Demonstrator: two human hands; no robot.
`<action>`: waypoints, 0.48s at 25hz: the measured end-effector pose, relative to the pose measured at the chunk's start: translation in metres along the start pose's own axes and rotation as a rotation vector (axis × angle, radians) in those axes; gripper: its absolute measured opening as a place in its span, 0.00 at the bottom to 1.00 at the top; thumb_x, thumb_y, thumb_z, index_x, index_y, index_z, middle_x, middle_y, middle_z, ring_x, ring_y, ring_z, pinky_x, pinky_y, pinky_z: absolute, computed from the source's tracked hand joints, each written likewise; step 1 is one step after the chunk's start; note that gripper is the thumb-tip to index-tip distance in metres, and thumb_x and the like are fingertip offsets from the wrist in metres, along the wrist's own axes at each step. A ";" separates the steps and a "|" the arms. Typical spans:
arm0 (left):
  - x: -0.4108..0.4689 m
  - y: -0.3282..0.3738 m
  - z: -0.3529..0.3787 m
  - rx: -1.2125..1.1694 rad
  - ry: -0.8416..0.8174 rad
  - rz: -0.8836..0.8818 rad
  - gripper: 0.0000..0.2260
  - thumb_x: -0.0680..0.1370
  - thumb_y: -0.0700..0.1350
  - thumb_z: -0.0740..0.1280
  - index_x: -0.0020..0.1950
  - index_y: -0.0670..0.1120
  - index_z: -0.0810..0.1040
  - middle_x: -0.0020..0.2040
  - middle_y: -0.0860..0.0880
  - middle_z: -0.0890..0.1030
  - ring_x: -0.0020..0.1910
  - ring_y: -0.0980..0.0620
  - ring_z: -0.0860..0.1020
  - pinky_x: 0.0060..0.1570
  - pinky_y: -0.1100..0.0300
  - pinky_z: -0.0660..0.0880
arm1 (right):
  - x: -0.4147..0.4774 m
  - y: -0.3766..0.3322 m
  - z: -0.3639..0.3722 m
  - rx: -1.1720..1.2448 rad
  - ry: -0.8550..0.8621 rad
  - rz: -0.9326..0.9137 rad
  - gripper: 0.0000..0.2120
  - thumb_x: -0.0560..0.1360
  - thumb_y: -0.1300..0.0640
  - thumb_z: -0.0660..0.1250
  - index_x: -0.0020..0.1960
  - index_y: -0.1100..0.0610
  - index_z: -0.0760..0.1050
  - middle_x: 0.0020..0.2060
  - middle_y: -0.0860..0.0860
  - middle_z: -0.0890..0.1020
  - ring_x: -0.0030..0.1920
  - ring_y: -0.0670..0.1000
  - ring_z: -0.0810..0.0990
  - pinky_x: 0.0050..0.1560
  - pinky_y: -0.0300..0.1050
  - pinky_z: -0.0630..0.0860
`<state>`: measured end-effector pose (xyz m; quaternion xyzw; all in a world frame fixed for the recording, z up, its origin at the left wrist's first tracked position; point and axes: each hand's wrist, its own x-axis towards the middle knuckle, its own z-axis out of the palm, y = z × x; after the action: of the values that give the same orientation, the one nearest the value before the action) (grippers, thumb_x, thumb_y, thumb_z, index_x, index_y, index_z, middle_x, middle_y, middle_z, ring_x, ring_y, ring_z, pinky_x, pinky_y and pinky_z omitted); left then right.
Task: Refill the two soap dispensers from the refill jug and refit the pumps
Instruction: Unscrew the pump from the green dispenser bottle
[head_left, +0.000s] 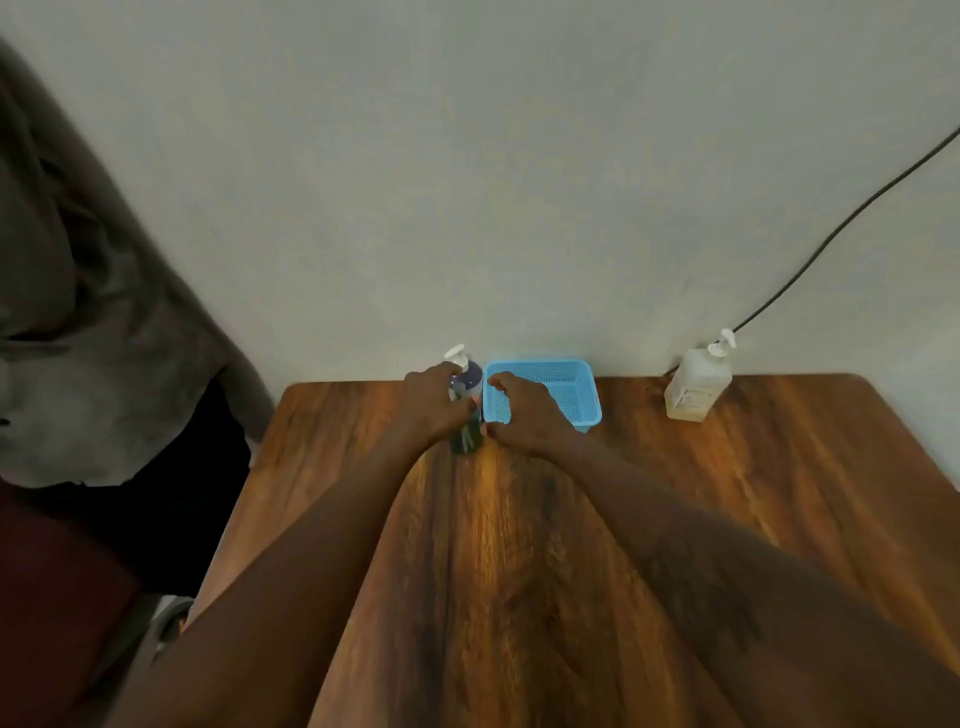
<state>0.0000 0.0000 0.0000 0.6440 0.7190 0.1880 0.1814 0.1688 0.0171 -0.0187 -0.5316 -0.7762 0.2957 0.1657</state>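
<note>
Two hands around dark dispenser (466, 410) (white pump), upright

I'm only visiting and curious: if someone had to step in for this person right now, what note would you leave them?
Left hand: wrapped around the dark soap dispenser, which stands upright on the wooden table.
Right hand: open, beside that dispenser, in front of the blue basket.
Clear soap dispenser: far right near the wall, a little pale liquid at the bottom.
Done: nothing visibly; both pumps are on.
Left: remove pumps, refill both, refit. No refill jug is in view.
</note>
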 end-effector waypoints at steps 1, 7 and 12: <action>0.003 0.000 0.004 0.012 0.001 0.014 0.21 0.78 0.51 0.72 0.68 0.45 0.77 0.60 0.45 0.83 0.55 0.47 0.81 0.49 0.63 0.69 | 0.004 0.001 0.004 0.003 -0.013 0.003 0.33 0.71 0.54 0.77 0.73 0.56 0.68 0.64 0.55 0.79 0.63 0.57 0.77 0.62 0.51 0.74; 0.019 -0.007 0.026 0.029 -0.052 -0.013 0.12 0.80 0.45 0.70 0.63 0.44 0.81 0.54 0.43 0.84 0.48 0.50 0.80 0.48 0.62 0.72 | 0.019 0.010 0.018 0.013 -0.054 0.047 0.30 0.71 0.56 0.77 0.69 0.58 0.71 0.61 0.56 0.81 0.61 0.58 0.79 0.57 0.49 0.74; 0.022 -0.012 0.031 0.047 0.029 0.011 0.07 0.79 0.41 0.70 0.56 0.43 0.83 0.49 0.44 0.85 0.42 0.51 0.79 0.40 0.66 0.69 | 0.020 0.015 0.025 0.044 -0.075 0.065 0.32 0.73 0.56 0.77 0.73 0.59 0.69 0.66 0.57 0.78 0.65 0.58 0.77 0.61 0.49 0.73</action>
<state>0.0029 0.0223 -0.0334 0.6492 0.7224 0.1812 0.1548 0.1581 0.0320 -0.0485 -0.5414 -0.7575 0.3376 0.1383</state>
